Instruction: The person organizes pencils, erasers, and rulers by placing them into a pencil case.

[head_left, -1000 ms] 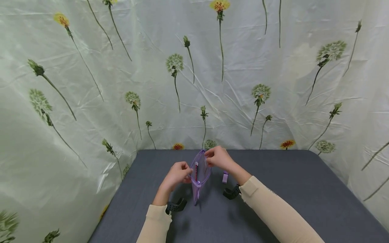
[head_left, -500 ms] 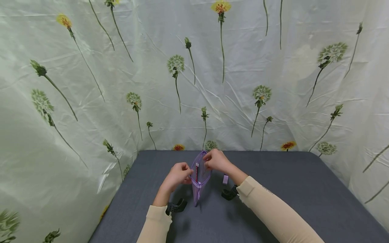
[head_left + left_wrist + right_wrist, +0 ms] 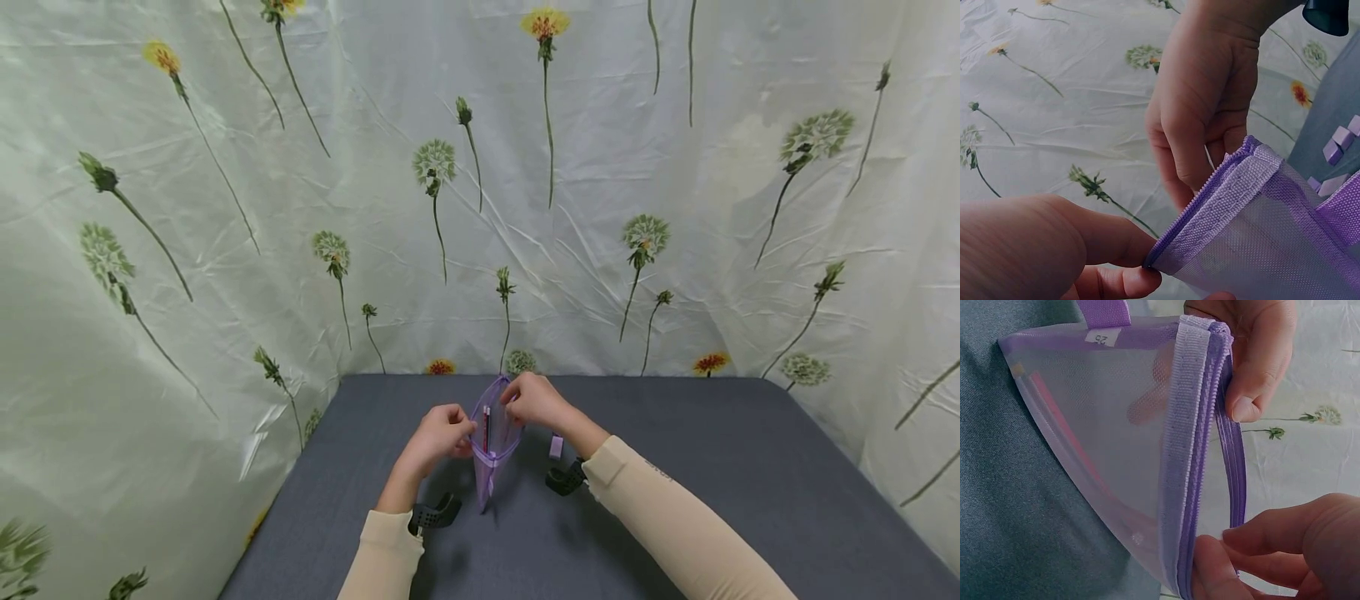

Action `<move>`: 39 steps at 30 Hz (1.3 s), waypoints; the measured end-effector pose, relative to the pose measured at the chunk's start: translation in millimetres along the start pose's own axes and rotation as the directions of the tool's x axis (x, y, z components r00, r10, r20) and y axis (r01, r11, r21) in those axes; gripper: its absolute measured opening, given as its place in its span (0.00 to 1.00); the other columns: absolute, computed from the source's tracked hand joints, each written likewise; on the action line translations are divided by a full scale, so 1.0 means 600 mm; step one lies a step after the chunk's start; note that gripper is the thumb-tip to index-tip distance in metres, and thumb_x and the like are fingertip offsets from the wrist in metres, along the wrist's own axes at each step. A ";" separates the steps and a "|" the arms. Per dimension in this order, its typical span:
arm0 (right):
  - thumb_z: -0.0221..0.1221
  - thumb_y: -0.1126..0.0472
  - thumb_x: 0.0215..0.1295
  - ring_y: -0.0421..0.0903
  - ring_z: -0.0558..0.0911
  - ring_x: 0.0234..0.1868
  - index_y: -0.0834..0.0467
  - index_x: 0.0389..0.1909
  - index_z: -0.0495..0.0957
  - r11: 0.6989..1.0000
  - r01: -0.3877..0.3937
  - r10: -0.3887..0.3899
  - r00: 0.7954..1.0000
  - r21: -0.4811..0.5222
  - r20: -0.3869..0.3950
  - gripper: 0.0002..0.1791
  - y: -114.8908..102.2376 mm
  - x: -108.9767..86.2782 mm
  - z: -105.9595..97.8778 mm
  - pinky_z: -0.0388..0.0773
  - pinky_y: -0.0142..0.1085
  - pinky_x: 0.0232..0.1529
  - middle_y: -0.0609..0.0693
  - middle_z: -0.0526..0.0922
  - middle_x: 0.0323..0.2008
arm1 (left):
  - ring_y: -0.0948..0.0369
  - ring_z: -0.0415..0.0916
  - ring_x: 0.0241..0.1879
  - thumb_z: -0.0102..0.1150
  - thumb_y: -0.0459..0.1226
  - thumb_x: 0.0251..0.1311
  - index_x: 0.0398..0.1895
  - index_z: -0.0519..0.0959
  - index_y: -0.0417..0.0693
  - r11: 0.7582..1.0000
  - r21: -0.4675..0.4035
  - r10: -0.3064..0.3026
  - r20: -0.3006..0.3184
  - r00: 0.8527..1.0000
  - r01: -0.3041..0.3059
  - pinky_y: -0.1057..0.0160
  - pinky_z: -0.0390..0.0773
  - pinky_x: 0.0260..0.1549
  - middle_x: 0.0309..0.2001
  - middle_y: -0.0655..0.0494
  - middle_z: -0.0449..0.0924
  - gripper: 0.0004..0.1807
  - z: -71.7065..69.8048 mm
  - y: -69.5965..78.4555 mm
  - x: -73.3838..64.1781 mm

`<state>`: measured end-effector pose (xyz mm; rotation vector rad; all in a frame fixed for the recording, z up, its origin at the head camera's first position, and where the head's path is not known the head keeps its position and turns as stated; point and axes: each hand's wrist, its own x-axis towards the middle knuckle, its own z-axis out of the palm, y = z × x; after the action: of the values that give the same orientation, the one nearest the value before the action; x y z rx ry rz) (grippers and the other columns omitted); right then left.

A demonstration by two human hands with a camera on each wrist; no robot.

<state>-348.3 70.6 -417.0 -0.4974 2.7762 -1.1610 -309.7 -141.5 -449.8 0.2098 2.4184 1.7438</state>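
Note:
A purple mesh zip pouch [image 3: 486, 475] stands upright between the two hands, its zipped mouth parted. My left hand [image 3: 441, 433] pinches the near-left side of its rim. On the opposite side, my right hand [image 3: 534, 400] has curled fingers at the zip edge and seems to pinch it; its fingertips are partly hidden. Slim red and dark pencils [image 3: 487, 427] stand inside the mouth. Through the mesh in the right wrist view, a pinkish-red pencil [image 3: 1063, 419] lies along the pouch's lower side. A purple fabric tab [image 3: 1105, 312] is sewn to its edge.
To the right of the pouch, a small purple block-like piece [image 3: 556, 447] rests on the dark grey table [image 3: 675, 483]. The left wrist view shows several such purple pieces [image 3: 1342, 137]. A flower-printed curtain [image 3: 375, 208] hangs behind and left of the table.
My right hand has shifted slightly down and left at the pouch's mouth. My left hand keeps its hold on the rim, and the pouch stays nearly in place.

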 end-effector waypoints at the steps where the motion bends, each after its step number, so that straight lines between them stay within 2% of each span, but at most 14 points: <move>1: 0.60 0.71 0.58 0.43 0.83 0.22 0.63 0.46 0.87 1.000 -0.005 0.005 1.000 0.001 -0.003 0.15 0.000 0.000 0.000 0.81 0.36 0.26 0.50 0.86 0.32 | 0.55 0.82 0.27 0.59 0.33 0.69 0.30 0.72 0.38 1.000 -0.001 0.001 0.001 1.000 -0.001 0.50 0.86 0.34 0.34 0.44 0.77 0.11 0.000 0.000 0.000; 6: 0.60 0.68 0.62 0.43 0.83 0.20 0.60 0.46 0.86 1.000 -0.007 0.008 0.999 0.012 -0.032 0.13 -0.002 -0.006 0.000 0.80 0.37 0.24 0.48 0.85 0.30 | 0.56 0.81 0.26 0.59 0.33 0.69 0.30 0.72 0.38 1.000 0.002 0.000 0.001 1.000 0.000 0.53 0.87 0.32 0.34 0.45 0.76 0.10 0.000 -0.002 0.000; 10: 0.61 0.67 0.63 0.44 0.82 0.21 0.60 0.48 0.85 0.999 -0.016 0.017 0.999 0.030 -0.040 0.13 -0.007 -0.012 -0.007 0.82 0.39 0.25 0.50 0.85 0.32 | 0.55 0.82 0.27 0.59 0.34 0.69 0.30 0.72 0.39 1.000 0.000 0.000 0.006 1.000 0.000 0.49 0.86 0.35 0.34 0.45 0.76 0.10 0.000 -0.001 -0.001; 15: 0.62 0.66 0.65 0.50 0.84 0.26 0.59 0.50 0.85 0.998 -0.023 0.026 0.999 0.063 -0.039 0.13 -0.008 -0.020 -0.021 0.85 0.42 0.28 0.52 0.85 0.37 | 0.54 0.82 0.27 0.59 0.34 0.69 0.31 0.72 0.38 1.000 -0.002 -0.007 0.001 1.000 0.007 0.47 0.86 0.37 0.34 0.45 0.76 0.10 0.001 -0.002 -0.002; 20: 0.64 0.64 0.66 0.55 0.85 0.32 0.57 0.51 0.84 0.997 -0.012 0.015 0.999 0.077 -0.038 0.13 -0.002 -0.027 -0.035 0.84 0.41 0.28 0.52 0.86 0.38 | 0.55 0.81 0.27 0.59 0.34 0.69 0.31 0.72 0.38 1.000 -0.002 -0.009 -0.013 1.000 0.009 0.47 0.86 0.36 0.34 0.45 0.75 0.10 0.001 -0.002 -0.002; 28: 0.64 0.65 0.66 0.46 0.84 0.29 0.59 0.54 0.83 0.996 0.005 0.000 0.998 0.084 -0.060 0.15 0.015 -0.045 -0.056 0.83 0.39 0.30 0.52 0.85 0.38 | 0.56 0.78 0.26 0.59 0.34 0.69 0.32 0.71 0.38 1.000 -0.021 -0.004 -0.018 1.000 0.003 0.48 0.86 0.36 0.35 0.44 0.75 0.09 0.001 -0.008 -0.001; 39: 0.65 0.62 0.66 0.45 0.83 0.31 0.53 0.53 0.84 0.999 -0.006 0.011 0.993 0.046 -0.120 0.15 0.058 -0.093 -0.078 0.81 0.38 0.29 0.52 0.85 0.41 | 0.56 0.80 0.26 0.59 0.34 0.68 0.33 0.72 0.38 0.999 -0.034 0.002 -0.013 1.000 -0.003 0.47 0.86 0.36 0.34 0.46 0.75 0.09 0.004 -0.007 0.002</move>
<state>-314.4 143.2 -410.7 -0.4247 2.8406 -1.2908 -310.7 -140.4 -454.4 0.1979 2.3965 1.7915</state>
